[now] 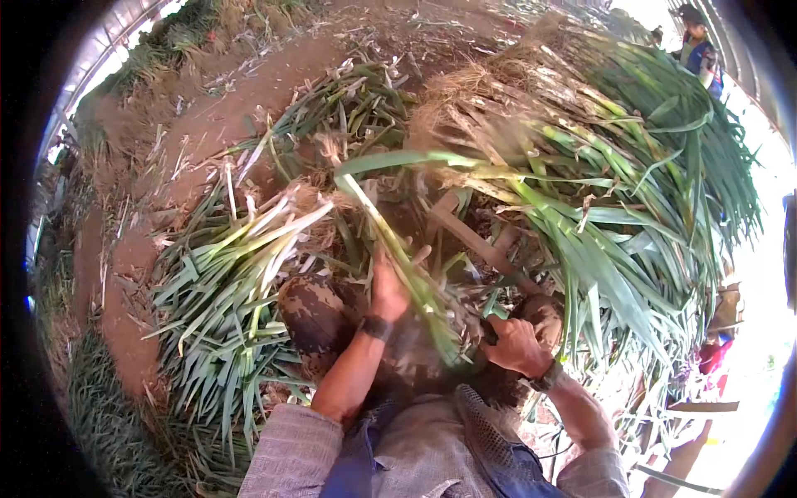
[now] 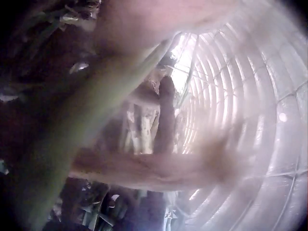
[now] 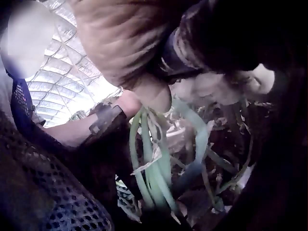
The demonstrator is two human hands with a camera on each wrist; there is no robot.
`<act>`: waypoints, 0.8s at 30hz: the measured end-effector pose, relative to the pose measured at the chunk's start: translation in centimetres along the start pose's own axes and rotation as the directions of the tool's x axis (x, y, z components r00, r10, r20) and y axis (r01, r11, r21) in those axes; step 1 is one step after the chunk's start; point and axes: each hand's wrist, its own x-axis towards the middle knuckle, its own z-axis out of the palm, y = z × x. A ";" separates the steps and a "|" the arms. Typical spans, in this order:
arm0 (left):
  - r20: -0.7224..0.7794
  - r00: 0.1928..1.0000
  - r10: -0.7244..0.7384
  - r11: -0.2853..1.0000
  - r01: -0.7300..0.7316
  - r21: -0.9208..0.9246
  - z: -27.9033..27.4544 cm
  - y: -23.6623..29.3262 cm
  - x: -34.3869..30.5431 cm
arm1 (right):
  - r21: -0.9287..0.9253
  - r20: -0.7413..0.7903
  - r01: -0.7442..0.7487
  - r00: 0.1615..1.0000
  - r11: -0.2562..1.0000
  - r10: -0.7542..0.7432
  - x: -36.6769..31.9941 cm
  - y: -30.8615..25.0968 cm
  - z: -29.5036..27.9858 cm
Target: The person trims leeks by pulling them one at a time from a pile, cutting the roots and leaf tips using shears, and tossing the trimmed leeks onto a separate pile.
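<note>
In the head view my left hand (image 1: 390,286) holds a leek (image 1: 375,220) upright in front of my body. Its roots point up, one flat leaf bends off to the right and the leafy end slants down toward my lap. Close up in the left wrist view, the blurred green stalk (image 2: 91,103) runs across that hand between thumb and fingers. My right hand (image 1: 516,347), lower and to the right, has its fingers curled round a dark-handled tool (image 1: 490,334); the rest of the tool is hidden. Strips of green leaf (image 3: 154,178) hang below it in the right wrist view.
A large heap of leeks (image 1: 614,166) lies to the right, roots inward. Smaller piles lie at left (image 1: 241,290) and ahead (image 1: 357,104) on bare soil (image 1: 199,149). A wooden bar (image 1: 473,236) slants between my camouflage-covered knees (image 1: 311,319). Another person (image 1: 697,50) is far right.
</note>
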 end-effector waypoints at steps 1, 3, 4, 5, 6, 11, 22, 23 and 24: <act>0.040 0.998 -0.045 0.999 0.044 0.010 0.4 0.3 -0.3 | -0.007 -0.004 -0.007 1.000 1.000 0.007 0.1 -0.2 0.0; 0.020 1.000 0.010 0.997 -0.012 0.072 1.3 0.0 -0.9 | -0.008 -0.056 0.020 0.998 1.000 -0.021 0.0 -0.8 0.0; 0.003 0.998 0.060 0.989 -0.059 0.132 1.7 -0.2 -1.0 | -0.009 -0.106 0.040 0.994 0.999 -0.041 0.0 -0.9 -0.2; 0.011 0.998 0.062 0.989 -0.063 0.134 1.8 -0.2 -1.1 | -0.012 -0.114 0.041 0.993 0.999 -0.042 0.3 -0.5 0.0; 0.001 0.996 0.090 0.979 -0.089 0.184 2.0 -0.1 -1.3 | -0.002 -0.159 0.049 0.986 0.999 -0.049 0.8 0.3 0.5; 0.029 0.993 0.117 0.970 -0.121 0.212 2.1 -0.7 -1.4 | 0.018 -0.154 0.106 0.983 0.994 -0.102 2.1 -0.4 -0.9; 0.096 0.958 0.269 0.794 -0.277 0.540 -0.6 -1.8 -0.1 | 0.021 -0.288 0.161 0.946 0.987 -0.148 4.5 -2.4 -4.5; 0.070 0.997 0.030 0.956 -0.049 0.289 1.2 -0.5 -1.8 | 0.022 -0.296 0.159 0.944 0.987 -0.146 4.9 -2.9 -5.0; 0.078 0.997 0.029 0.955 -0.050 0.292 -0.2 -0.8 -1.0 | 0.071 -0.379 0.228 0.907 0.971 -0.185 5.4 -3.4 -5.6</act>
